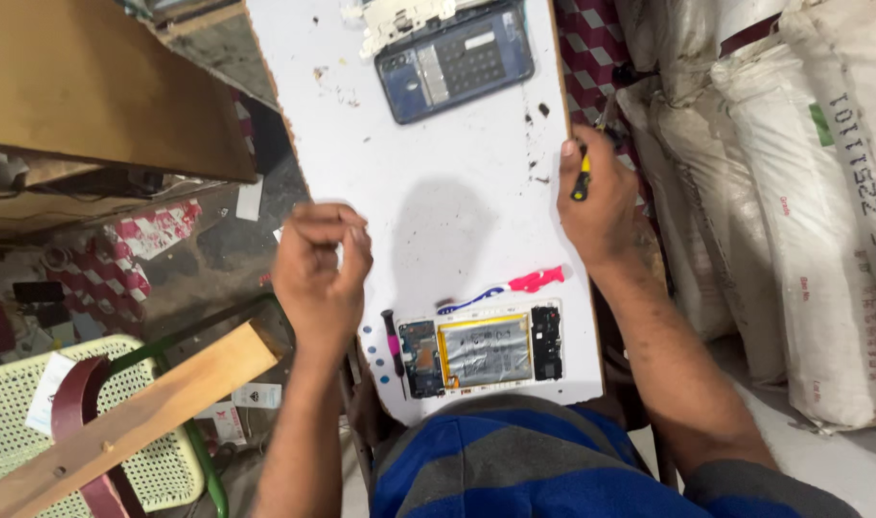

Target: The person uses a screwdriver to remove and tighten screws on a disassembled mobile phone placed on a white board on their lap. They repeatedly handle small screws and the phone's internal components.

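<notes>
An opened phone (483,349) with its silver battery and circuit boards showing lies at the near edge of the white board (438,163). My left hand (319,271) hovers over the board's left edge, fingertips pinched together; whether it holds something tiny I cannot tell. My right hand (599,197) rests at the board's right edge, closed around a yellow-and-black screwdriver (582,178). A black-and-pink screwdriver (395,349) lies left of the phone, and a toothbrush (505,286) with a pink handle lies just above it.
A second dismantled phone back (454,59) and white plastic parts (399,21) lie at the board's far end. White sacks (793,192) are stacked on the right. A wooden plank (121,422), a pale plastic basket (16,422) and a brown board (93,86) sit on the left.
</notes>
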